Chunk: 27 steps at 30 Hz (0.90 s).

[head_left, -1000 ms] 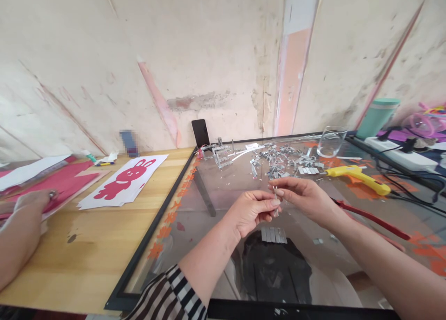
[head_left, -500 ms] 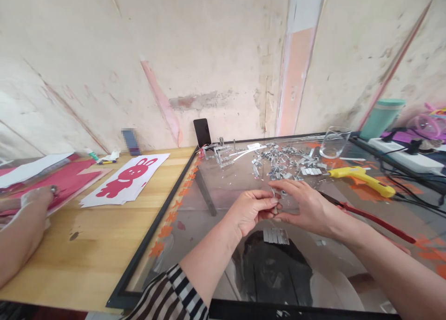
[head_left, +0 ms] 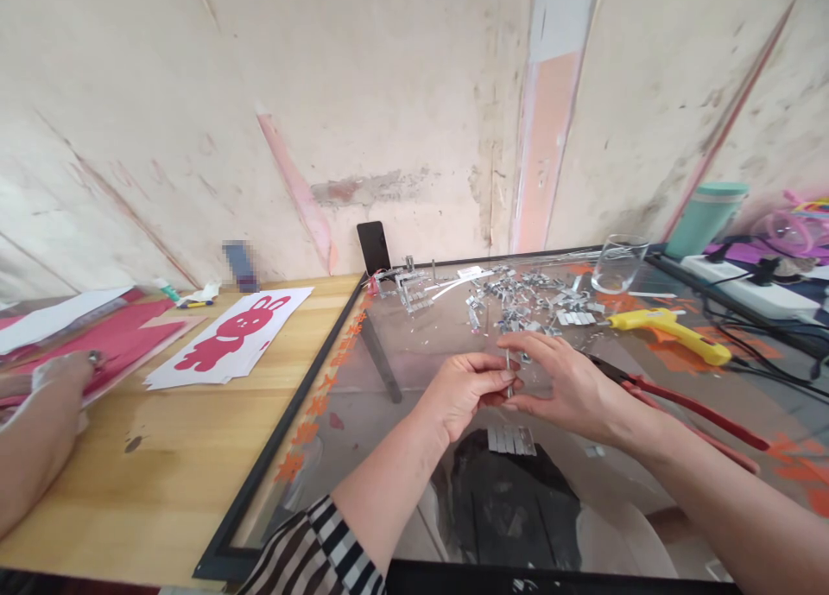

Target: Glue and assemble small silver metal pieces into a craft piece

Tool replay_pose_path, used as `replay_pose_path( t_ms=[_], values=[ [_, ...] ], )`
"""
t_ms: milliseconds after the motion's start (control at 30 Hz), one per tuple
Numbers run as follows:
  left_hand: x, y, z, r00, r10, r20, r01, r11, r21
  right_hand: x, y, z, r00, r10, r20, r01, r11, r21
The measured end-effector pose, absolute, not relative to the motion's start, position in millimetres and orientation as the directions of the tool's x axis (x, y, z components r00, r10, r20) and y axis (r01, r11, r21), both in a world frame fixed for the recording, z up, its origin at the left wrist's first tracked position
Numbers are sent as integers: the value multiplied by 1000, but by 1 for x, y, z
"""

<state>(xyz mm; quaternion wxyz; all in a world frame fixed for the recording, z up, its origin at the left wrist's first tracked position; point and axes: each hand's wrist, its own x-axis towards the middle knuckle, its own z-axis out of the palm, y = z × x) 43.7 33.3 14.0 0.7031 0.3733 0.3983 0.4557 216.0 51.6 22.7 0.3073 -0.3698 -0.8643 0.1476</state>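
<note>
A short, thin, pale strip [head_left: 509, 363] stands roughly upright between my two hands over the glass tabletop. My left hand [head_left: 476, 381] pinches it near its middle with thumb and fingers. My right hand [head_left: 566, 383] spans the strip, its fingertips at the upper end and its thumb at the lower end. Just below the hands, a small panel of silvery metal strips [head_left: 511, 440] lies on the glass. Pliers with red handles [head_left: 696, 412] rest beside my right wrist, partly hidden by the forearm.
Small metal pieces [head_left: 528, 297] lie scattered beyond my hands. To the right are a yellow glue gun [head_left: 670, 329], a drinking glass [head_left: 618, 265] and a power strip [head_left: 751, 288]. A phone [head_left: 374, 248] leans on the wall. At left, another person's hand [head_left: 65, 379] works over red sheets.
The strip between my fingers now stands straighter and shows more clearly. Both hands keep nearly the same place, and the view has shifted very slightly.
</note>
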Motion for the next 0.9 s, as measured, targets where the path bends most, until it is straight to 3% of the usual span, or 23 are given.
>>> replay_pose_path(
  t_ms=[167,267,500,900],
  values=[
    [45,33,15,171,979,-115,-223,152,963,218,54,31,-371,896,246,443,403,-800],
    [46,33,12,165,985,-41,-128,63,990,217,56,33,-313,938,146,372,263,-890],
    [49,27,14,143,981,130,94,-144,985,211,54,31,-306,943,131,299,225,-927],
    [53,25,13,83,984,155,157,-166,973,209,54,28,-217,969,118,305,182,-935]
  ],
)
